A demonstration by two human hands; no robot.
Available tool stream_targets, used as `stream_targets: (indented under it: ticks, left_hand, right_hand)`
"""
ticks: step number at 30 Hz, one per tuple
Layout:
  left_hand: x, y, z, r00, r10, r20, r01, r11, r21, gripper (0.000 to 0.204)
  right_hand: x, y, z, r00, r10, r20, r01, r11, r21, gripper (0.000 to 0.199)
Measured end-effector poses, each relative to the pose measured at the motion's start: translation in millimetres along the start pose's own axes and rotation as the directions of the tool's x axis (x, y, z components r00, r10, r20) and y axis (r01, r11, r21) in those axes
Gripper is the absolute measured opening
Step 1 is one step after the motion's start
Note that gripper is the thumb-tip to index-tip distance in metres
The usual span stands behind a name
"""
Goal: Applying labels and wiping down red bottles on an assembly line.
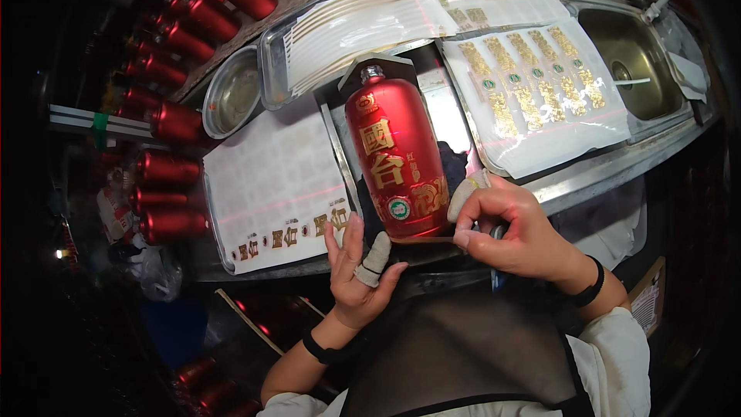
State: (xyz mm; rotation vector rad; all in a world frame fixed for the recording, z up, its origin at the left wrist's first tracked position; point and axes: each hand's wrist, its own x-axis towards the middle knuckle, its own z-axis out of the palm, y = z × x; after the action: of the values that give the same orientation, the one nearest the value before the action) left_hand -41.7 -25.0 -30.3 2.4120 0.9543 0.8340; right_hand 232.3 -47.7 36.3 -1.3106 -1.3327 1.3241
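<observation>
A glossy red bottle [421, 127] with raised gold characters and a small green-and-white round emblem lies on its back, its silver neck pointing away from me. My left hand [356, 287] is open beside the lower left of its base, fingers spread, a grey cloth cover on one finger. At the lower right, my right hand [515, 232] pinches the end of a thin brown strip [421, 239], which runs along the bottle's bottom edge. A cloth cover is also on my right index finger. Whether the strip touches the bottle is unclear.
On the left tray, a white sheet [266, 162] carries gold character stickers. A clear-backed sheet of gold decals [532, 85] lies to the right, with stacked sheets [363, 23] behind. A metal bowl [234, 93], a sink [633, 62] and several red bottles [177, 120] surround these.
</observation>
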Motion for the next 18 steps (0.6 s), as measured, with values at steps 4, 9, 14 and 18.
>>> stream_targets:
  ticks: [4, 9, 14, 18]
  left_hand:
    - [2, 7, 5, 1.0, 0.013, -0.011, -0.013, 1.0, 0.017, 0.047]
    - [10, 11, 4, 0.998, 0.07, -0.011, -0.069, 0.995, 0.07, 0.045]
    - [24, 19, 2, 0.992, 0.127, 0.011, -0.127, 0.983, 0.129, 0.047]
    - [42, 32, 0, 0.983, 0.181, 0.025, -0.182, 0.958, 0.222, 0.048]
  right_hand:
    - [-4, 13, 0, 0.997, -0.021, -0.074, 0.02, 1.0, -0.022, 0.013]
    - [-4, 22, 1, 0.994, 0.033, -0.104, -0.035, 0.999, -0.02, 0.013]
    - [-2, 26, 1, 0.992, -0.018, -0.121, 0.013, 0.999, -0.039, 0.012]
    - [0, 29, 4, 0.996, -0.006, -0.09, 0.001, 0.998, -0.057, 0.011]
